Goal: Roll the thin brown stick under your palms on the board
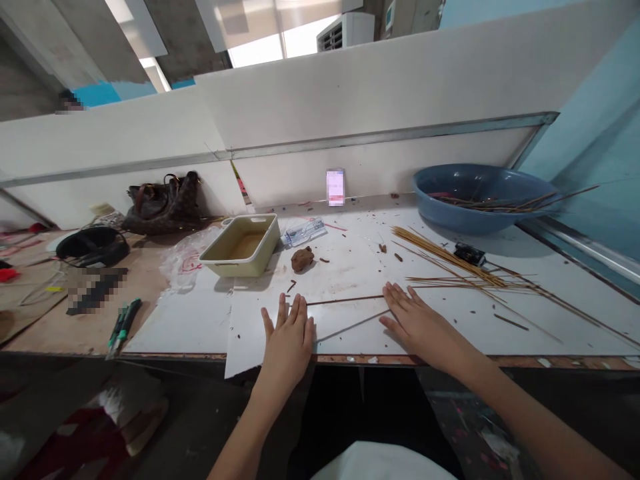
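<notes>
A thin brown stick (345, 301) lies across the white board (350, 267), running between my two hands. My left hand (290, 337) rests flat, fingers stretched, over its left end. Flat on the right end is my right hand (413, 317), with its fingers extended too. Nearer me, a thin grey line slants between the hands; whether it is a stick or a shadow I cannot tell. Beyond the left hand sits a brown clay-like lump (302, 259) with small crumbs around it. A bundle of thin tan sticks (440, 250) lies past the right hand.
A blue basin (463, 217) holding sticks stands at the back right. At left are a pale yellow-green plastic box (233, 269), a crumpled clear bag (189, 257), green-handled cutters (123, 327) and a brown handbag (165, 207). A lit phone (336, 187) leans on the white partition.
</notes>
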### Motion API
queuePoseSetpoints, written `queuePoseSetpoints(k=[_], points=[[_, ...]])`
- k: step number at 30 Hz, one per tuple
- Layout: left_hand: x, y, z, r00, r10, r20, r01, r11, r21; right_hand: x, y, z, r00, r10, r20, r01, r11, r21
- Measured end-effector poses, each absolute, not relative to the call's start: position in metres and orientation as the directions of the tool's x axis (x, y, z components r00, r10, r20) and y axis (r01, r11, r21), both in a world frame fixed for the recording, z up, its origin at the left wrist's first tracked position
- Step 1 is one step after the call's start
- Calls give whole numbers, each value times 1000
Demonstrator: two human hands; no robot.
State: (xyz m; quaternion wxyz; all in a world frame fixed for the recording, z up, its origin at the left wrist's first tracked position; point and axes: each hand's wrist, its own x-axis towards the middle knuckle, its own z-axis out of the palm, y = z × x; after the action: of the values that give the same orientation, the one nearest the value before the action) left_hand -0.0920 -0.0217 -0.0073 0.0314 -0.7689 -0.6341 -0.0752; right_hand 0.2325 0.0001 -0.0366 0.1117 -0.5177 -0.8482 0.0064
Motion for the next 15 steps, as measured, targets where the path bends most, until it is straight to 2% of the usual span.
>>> queuePoseSetpoints(k=[5, 11, 15], points=[[-83, 5, 3, 129, 983, 130, 988, -139, 64, 232, 33, -16, -464, 880, 98, 866, 474, -156], [-91, -39, -15, 172, 966, 192, 984, -180, 20, 237, -14, -38, -443, 877, 185, 872, 469, -137], [-93, -37, -14, 154, 971, 184, 986, -163, 35, 238, -14, -43, -433, 883, 179, 876, 459, -148]])
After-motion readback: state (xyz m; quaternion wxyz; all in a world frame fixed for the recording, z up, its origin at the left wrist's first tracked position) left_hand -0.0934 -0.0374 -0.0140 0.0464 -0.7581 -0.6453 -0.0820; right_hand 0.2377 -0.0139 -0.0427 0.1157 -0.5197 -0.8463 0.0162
